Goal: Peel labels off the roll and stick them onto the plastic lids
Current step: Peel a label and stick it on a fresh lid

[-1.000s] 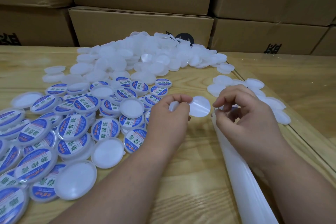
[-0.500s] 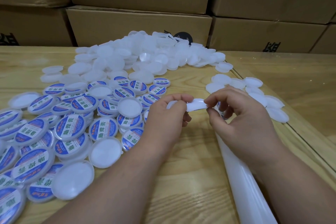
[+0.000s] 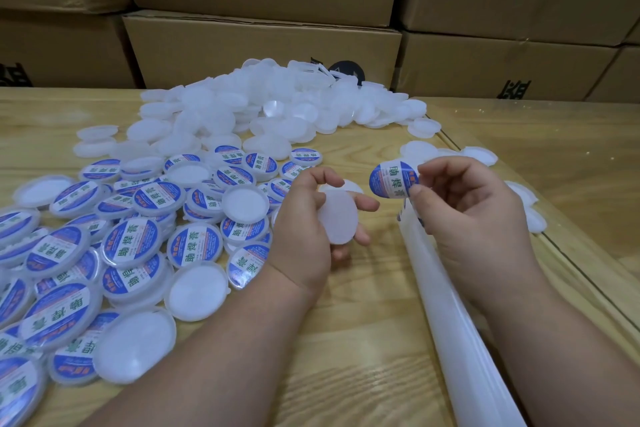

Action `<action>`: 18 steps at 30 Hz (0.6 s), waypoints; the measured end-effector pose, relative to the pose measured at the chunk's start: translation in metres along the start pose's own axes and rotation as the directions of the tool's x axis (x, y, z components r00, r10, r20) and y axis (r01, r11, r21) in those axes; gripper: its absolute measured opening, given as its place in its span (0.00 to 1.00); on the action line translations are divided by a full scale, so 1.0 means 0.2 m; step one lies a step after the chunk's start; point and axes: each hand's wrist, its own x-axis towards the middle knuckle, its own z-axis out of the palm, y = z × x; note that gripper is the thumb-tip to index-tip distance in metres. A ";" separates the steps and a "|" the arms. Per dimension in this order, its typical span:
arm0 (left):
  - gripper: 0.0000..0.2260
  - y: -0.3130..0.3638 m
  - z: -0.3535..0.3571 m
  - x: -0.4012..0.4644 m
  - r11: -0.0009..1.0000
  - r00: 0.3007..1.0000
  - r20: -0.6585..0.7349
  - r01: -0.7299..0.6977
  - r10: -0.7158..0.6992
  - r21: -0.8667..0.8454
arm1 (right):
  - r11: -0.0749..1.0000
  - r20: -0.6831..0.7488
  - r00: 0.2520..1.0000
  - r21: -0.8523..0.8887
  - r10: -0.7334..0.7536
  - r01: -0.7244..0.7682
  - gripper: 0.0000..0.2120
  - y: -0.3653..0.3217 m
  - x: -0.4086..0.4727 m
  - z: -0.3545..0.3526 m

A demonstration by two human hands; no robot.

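The left hand (image 3: 313, 218) holds a bare white lid (image 3: 337, 218) tilted up above the desk (image 3: 363, 340), thumb on its upper edge and fingers spread loosely behind it. The right hand (image 3: 471, 215) pinches a round blue and white label (image 3: 393, 180) between thumb and forefinger, the other fingers curled, just right of the lid and not touching it. Under that hand the white backing strip (image 3: 460, 333) runs toward the desk's near edge. Labelled lids (image 3: 131, 246) crowd the left side; plain lids (image 3: 263, 111) are heaped at the far edge. Half a second ago both hands met at the lid; now they are apart, the label freed
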 end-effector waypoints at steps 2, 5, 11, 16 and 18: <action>0.10 -0.01 0.01 0.01 1.000 1.000 -0.013 -0.008 0.008 0.013 | 1.000 -0.010 1.000 0.022 0.021 -0.021 0.12 0.00 0.00 0.00; 0.11 -0.01 0.00 0.02 0.999 1.000 -0.020 -0.019 0.020 0.044 | 0.998 -0.023 0.998 0.048 0.050 -0.049 0.12 -0.01 0.01 -0.01; 0.14 -0.01 0.00 0.01 0.997 0.998 -0.021 -0.065 0.066 0.040 | 0.964 0.034 0.976 0.150 0.217 -0.220 0.09 -0.02 0.03 -0.02; 0.16 -0.02 0.00 0.02 1.000 0.998 0.056 -0.030 0.030 -0.001 | 0.932 0.142 0.942 0.158 0.305 -0.326 0.11 -0.02 0.03 -0.03; 0.17 -0.02 0.00 0.02 0.999 0.997 0.075 -0.032 0.029 0.041 | 0.931 0.177 0.933 0.137 0.312 -0.338 0.11 -0.02 0.03 -0.02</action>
